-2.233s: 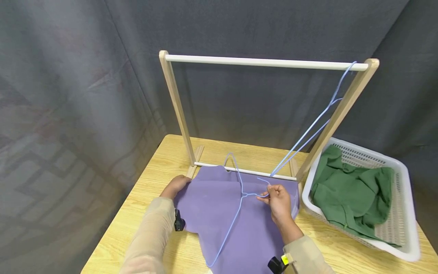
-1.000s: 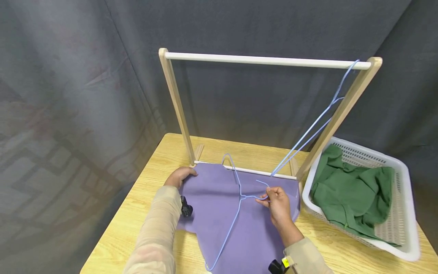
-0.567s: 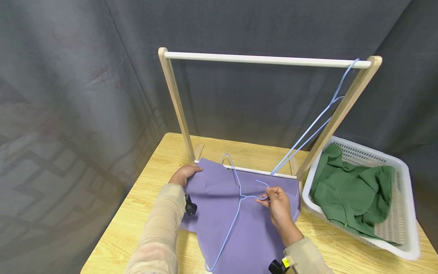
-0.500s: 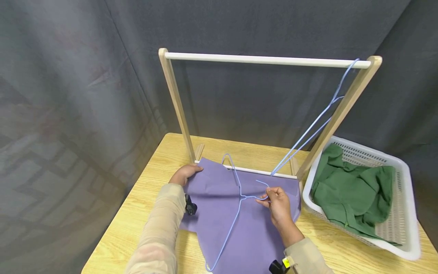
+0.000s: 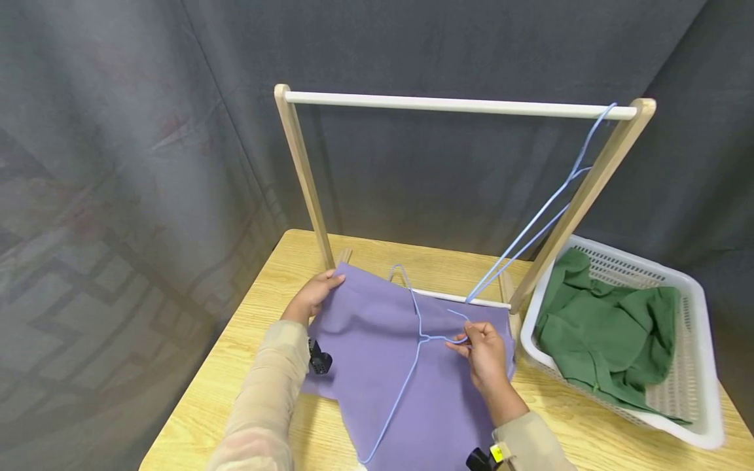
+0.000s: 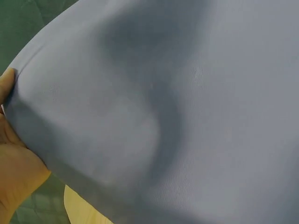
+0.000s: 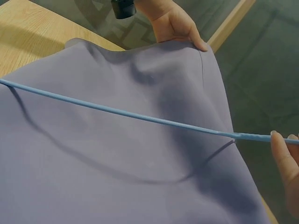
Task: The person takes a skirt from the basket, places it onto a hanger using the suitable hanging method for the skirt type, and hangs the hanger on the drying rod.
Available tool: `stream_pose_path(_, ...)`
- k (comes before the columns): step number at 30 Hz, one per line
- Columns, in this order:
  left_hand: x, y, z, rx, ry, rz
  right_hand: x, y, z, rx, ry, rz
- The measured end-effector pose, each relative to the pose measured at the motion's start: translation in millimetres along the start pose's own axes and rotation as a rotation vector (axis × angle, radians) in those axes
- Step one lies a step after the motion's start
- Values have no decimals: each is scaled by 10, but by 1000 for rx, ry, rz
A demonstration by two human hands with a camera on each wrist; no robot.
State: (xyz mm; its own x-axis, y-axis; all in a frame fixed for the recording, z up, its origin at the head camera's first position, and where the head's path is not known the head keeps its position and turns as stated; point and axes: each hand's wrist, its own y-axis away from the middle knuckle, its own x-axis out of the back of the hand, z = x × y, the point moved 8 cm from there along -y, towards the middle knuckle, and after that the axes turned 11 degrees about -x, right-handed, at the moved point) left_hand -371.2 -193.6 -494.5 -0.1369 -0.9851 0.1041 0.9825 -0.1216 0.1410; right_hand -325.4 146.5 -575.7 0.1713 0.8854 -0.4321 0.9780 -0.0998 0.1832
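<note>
A purple shirt [image 5: 377,366] lies spread over the table's front part, its upper left corner lifted in front of the rack's lower bar. My left hand [image 5: 310,296] pinches that corner, thumb on top; the fingers beneath are mostly hidden. My right hand [image 5: 487,353] grips a blue hanger [image 5: 406,383] near its hook, between thumb and fingers. One hanger arm slants down over the shirt, and the other curves up and passes behind the shirt's top edge. In the right wrist view the hanger's bar [image 7: 117,111] crosses above the shirt and casts a shadow on it.
A wooden rack [image 5: 309,190] with a white top rail [image 5: 459,104] stands at the back. A second blue hanger [image 5: 544,203] hangs at the rail's right end. To the right, a white basket [image 5: 695,340] holds green cloth [image 5: 607,327]. Dark curtains surround the table [image 5: 230,366].
My left hand has moved up along the shirt's left edge and raised its corner, which now covers the left part of the lower bar. The right hand and hanger have shifted slightly right.
</note>
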Motion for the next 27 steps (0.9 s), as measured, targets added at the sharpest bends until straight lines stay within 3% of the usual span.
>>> stream_pose_path(13, 204, 7, 129, -86, 98, 199, 80, -62, -126, 48, -16, 2)
stream_pose_path(22, 287, 31, 156, -100, 54, 262, 30, 17, -301, 97, -49, -90)
stream_pose_path(25, 324, 42, 136, -100, 41, 300, 64, -12, -290, 108, -35, -76)
stream_pose_path(27, 356, 59, 119, -97, 24, 327, 183, -124, -189, 111, -20, -22)
